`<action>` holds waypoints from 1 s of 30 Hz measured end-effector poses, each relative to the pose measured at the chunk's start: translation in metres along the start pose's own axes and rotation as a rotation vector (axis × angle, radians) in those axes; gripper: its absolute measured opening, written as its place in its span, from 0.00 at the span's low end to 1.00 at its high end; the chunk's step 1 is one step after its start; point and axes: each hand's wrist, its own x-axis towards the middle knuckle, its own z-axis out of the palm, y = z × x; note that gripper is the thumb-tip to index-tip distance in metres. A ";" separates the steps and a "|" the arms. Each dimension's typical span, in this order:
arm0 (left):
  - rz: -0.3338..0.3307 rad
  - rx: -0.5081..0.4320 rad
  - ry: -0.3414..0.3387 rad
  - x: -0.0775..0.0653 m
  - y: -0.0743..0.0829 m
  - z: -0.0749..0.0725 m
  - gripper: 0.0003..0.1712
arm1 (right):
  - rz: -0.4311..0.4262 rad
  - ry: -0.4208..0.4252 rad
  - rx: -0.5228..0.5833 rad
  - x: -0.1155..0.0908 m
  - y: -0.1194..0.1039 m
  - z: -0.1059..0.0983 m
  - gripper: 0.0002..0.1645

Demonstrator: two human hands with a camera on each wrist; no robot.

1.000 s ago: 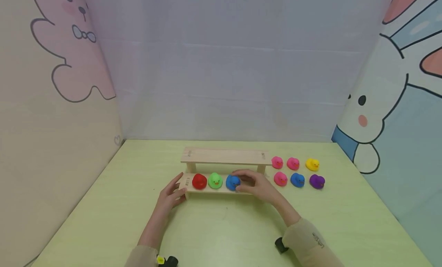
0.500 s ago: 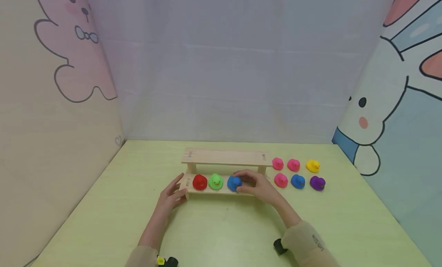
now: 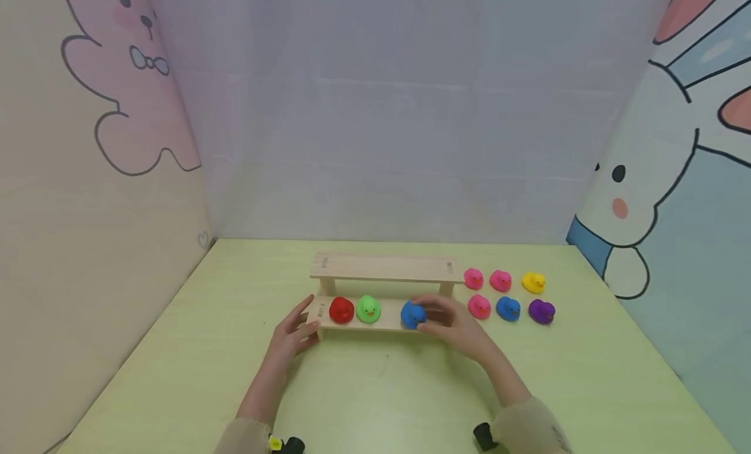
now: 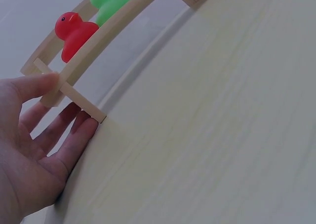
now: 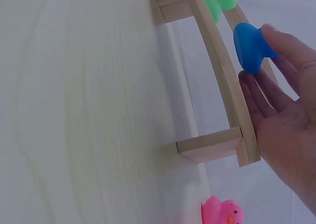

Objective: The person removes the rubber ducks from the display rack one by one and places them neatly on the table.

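Observation:
My right hand (image 3: 454,323) pinches a blue rubber duck (image 3: 413,315) between thumb and fingers over the right part of the lower board of a two-step wooden stand (image 3: 387,320). In the right wrist view the blue duck (image 5: 252,46) is tilted, with its flat base showing. A red rubber duck (image 3: 341,310) and a green rubber duck (image 3: 368,308) sit side by side on the left part of that board. My left hand (image 3: 291,330) grips the stand's left end; in the left wrist view its thumb lies on the board's end and its fingers are by the leg.
The stand's upper board (image 3: 384,267) rises behind the lower one. Right of it on the table (image 3: 375,395) are several pink ducks (image 3: 479,306), a yellow duck (image 3: 534,282), another blue duck (image 3: 508,308) and a purple duck (image 3: 542,312). Printed cloth walls surround the table.
My right hand has moved rightward with the blue duck, widening the gap to the green duck. The left hand stays at the stand's left end.

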 end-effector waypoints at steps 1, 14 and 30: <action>0.004 -0.001 -0.002 0.000 0.000 0.000 0.35 | 0.014 0.007 0.000 -0.003 0.000 -0.002 0.24; -0.003 0.010 0.010 -0.001 0.003 0.001 0.35 | 0.027 0.135 -0.028 -0.045 0.004 -0.035 0.25; -0.006 0.015 0.003 -0.001 0.002 0.001 0.35 | 0.153 0.233 -0.127 -0.077 0.016 -0.070 0.26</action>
